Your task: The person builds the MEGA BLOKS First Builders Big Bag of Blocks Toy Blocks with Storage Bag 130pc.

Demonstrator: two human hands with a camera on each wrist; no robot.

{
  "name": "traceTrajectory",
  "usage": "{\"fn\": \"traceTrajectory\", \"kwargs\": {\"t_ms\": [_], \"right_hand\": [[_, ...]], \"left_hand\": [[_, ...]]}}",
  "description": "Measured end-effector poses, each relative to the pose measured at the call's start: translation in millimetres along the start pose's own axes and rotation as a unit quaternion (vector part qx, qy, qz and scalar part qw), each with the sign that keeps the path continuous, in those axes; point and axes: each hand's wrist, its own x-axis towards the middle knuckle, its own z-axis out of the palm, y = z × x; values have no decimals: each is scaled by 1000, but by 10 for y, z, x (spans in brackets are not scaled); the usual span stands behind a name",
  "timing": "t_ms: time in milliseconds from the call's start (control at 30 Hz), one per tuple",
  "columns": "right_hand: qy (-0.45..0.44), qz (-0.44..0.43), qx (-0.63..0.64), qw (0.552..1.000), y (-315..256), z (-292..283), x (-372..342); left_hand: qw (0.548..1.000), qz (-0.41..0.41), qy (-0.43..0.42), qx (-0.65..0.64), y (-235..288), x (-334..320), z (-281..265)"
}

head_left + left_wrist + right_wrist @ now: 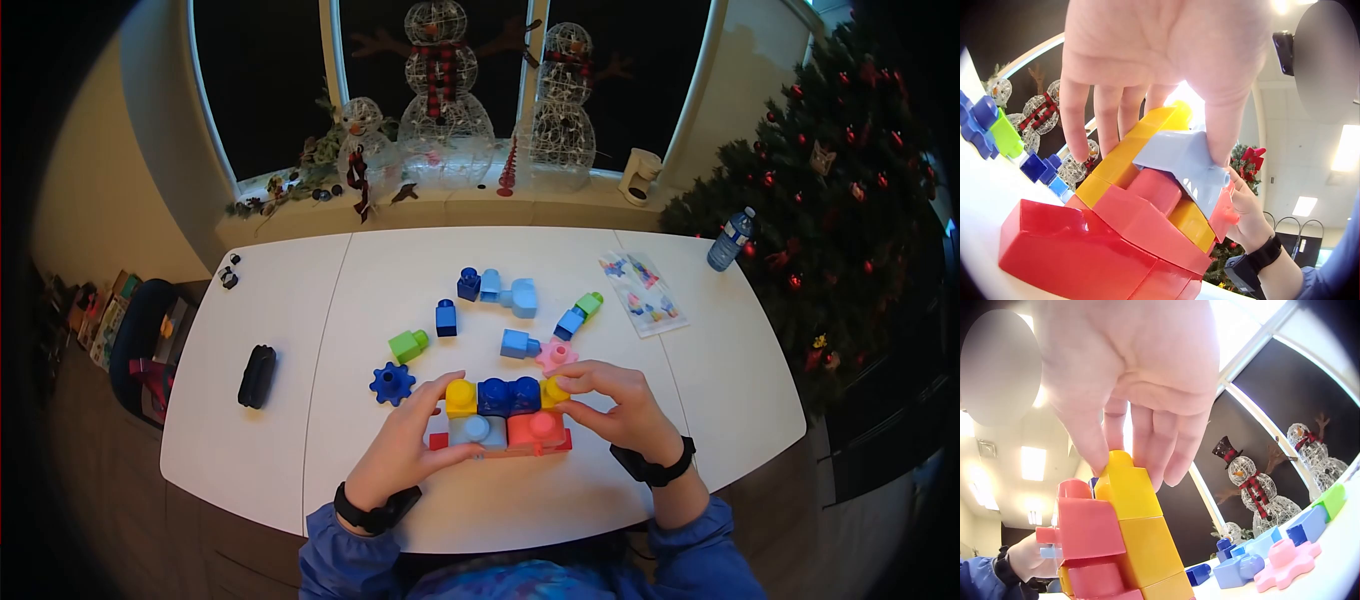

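Note:
A stacked structure of toy building blocks stands near the table's front edge, with a red base point(1072, 247). Along its top back row are a left yellow block point(460, 400), dark blue blocks point(508, 398) and a right yellow block point(1132, 494). In front sit a pale blue block point(478, 433) and a coral block point(535, 430). My left hand point(405, 445) holds the structure's left side, thumb on the pale blue block and fingers behind the yellow one. My right hand point(622, 402) pinches the right yellow block from above, between thumb and fingers.
Loose blocks lie beyond the structure: a dark blue gear point(392, 383), a pink gear point(557, 354), a green block point(408, 346) and several blue ones. A picture sheet point(645, 293) and water bottle point(731, 240) are at the right. A black case point(258, 376) lies left.

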Motion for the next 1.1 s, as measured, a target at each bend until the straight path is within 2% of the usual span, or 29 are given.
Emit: {"fn": "traceTrajectory", "kwargs": {"t_ms": [100, 200, 233, 333, 433, 533, 633, 733, 833, 867, 933, 967, 1000, 1100], "right_hand": [[7, 12, 21, 1000, 18, 36, -28], [9, 19, 33, 999, 13, 46, -42], [9, 20, 35, 999, 10, 49, -42], [19, 6, 21, 1000, 46, 70, -64], [21, 4, 26, 999, 34, 60, -56], [17, 14, 19, 1000, 34, 66, -64], [18, 18, 27, 999, 40, 69, -69], [18, 22, 28, 999, 43, 74, -71], [19, 21, 31, 999, 51, 79, -73], [18, 16, 25, 999, 53, 77, -72], [18, 8, 15, 1000, 58, 83, -77], [20, 10, 21, 1000, 65, 88, -81], [21, 12, 28, 999, 68, 88, -79], [24, 11, 38, 999, 75, 95, -76]], "left_hand": [[1000, 15, -17, 16, 93, 16, -103], [997, 21, -23, -74, -154, 130, -371], [997, 21, 31, -62, -254, 241, -422], [972, -7, 106, 209, -625, 554, -550], [953, -3, 94, 287, -797, 677, -535], [947, -35, 29, 319, -912, 829, -525], [948, -52, 33, 311, -882, 862, -500], [948, -29, 19, 316, -734, 795, -540], [980, -23, 122, 154, -251, 626, -537], [990, -7, 132, 44, -182, 557, -512], [974, 25, 145, -174, -96, 354, -426], [968, 13, 119, -220, -26, 243, -389], [962, 34, 92, -256, 14, 179, -341], [968, 67, 74, -231, -33, 140, -226]]}}
